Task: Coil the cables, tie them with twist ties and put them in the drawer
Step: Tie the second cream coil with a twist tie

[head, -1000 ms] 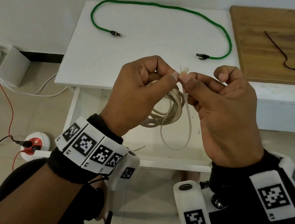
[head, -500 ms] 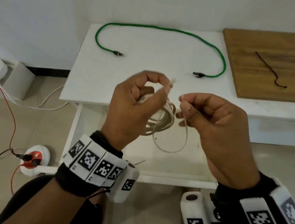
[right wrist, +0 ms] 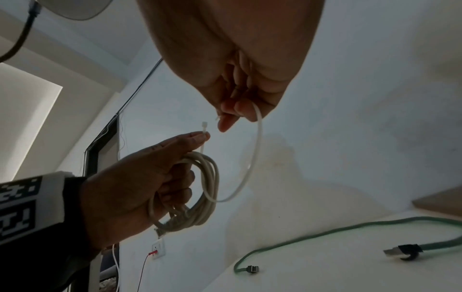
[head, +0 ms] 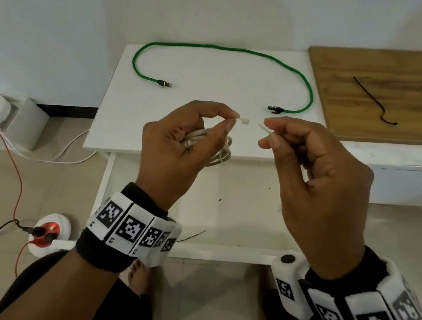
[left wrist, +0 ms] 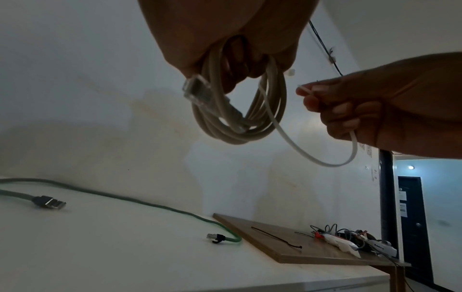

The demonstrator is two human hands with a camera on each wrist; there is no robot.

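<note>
My left hand (head: 232, 119) grips a coiled beige cable (head: 222, 152) in its curled fingers and pinches the head of a white tie (head: 244, 122) between thumb and forefinger. My right hand (head: 268, 136) pinches the tie's tail end, a short gap away from the head. In the left wrist view the tie (left wrist: 300, 150) hangs in a loop passing through the coil (left wrist: 225, 122). The right wrist view shows the same loop of tie (right wrist: 252, 158) beside the coil (right wrist: 200, 197). Below my hands stands the open white drawer (head: 222, 254). A green cable (head: 214, 47) lies uncoiled on the white table (head: 121, 126).
A wooden board (head: 403, 74) at the right carries a dark tie (head: 371, 97). On the floor at the left are a red-and-white plug block (head: 47, 235) with red and black wires, and a white box (head: 27, 120). A wall rises behind the table.
The tie's two ends were touching between my fingertips a second ago; now my right hand has drawn the tail away to the right, leaving a gap. Both hands sit lower in view.
</note>
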